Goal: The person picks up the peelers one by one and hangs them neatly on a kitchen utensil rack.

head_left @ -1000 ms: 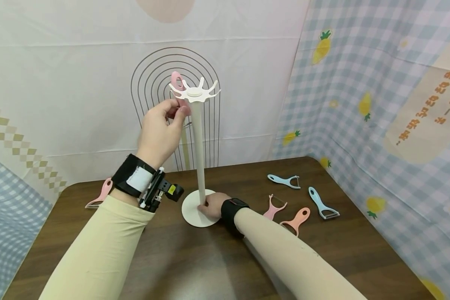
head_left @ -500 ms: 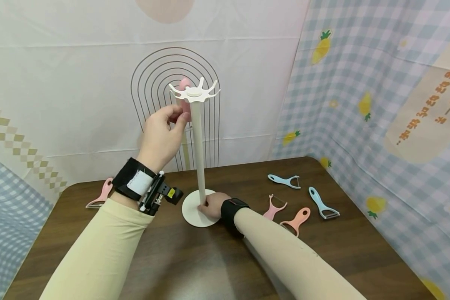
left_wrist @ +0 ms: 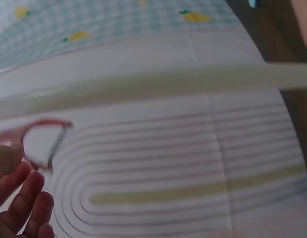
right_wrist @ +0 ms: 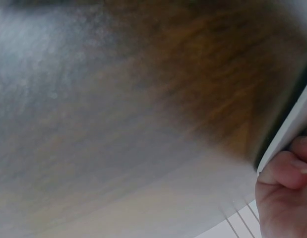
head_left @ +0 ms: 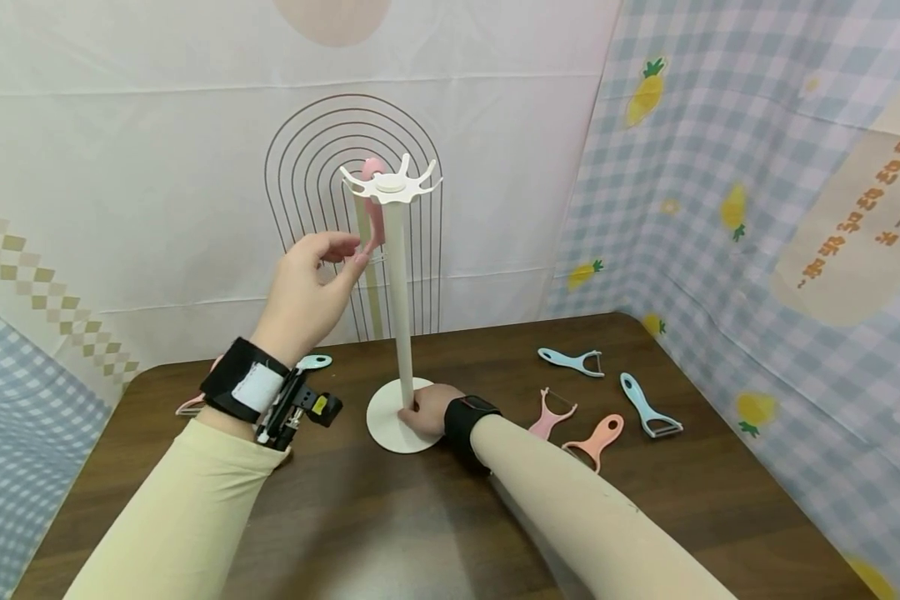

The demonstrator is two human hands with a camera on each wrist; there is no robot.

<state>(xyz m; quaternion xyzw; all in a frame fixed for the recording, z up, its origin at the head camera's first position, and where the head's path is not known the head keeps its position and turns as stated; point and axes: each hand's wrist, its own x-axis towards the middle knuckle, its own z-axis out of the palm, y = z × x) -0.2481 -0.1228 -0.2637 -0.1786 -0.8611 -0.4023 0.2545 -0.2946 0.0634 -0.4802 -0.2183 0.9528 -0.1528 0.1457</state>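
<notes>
The pink peeler (head_left: 374, 204) now hangs on the stand (head_left: 397, 292); left hand (head_left: 307, 287) lowered, fingers released, while right hand (head_left: 425, 410) grasps the pole base.

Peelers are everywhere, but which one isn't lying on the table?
The pink peeler beside the left hand. It hangs from a hook of the white stand, high above the table, while all the other peelers lie flat on the wood.

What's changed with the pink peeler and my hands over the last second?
The pink peeler dropped from above the rack's hooks and now hangs on the white stand. The left hand slid down toward its lower end, fingers loosening. The right hand stayed gripping the pole at the base; the table's peelers haven't moved.
</notes>
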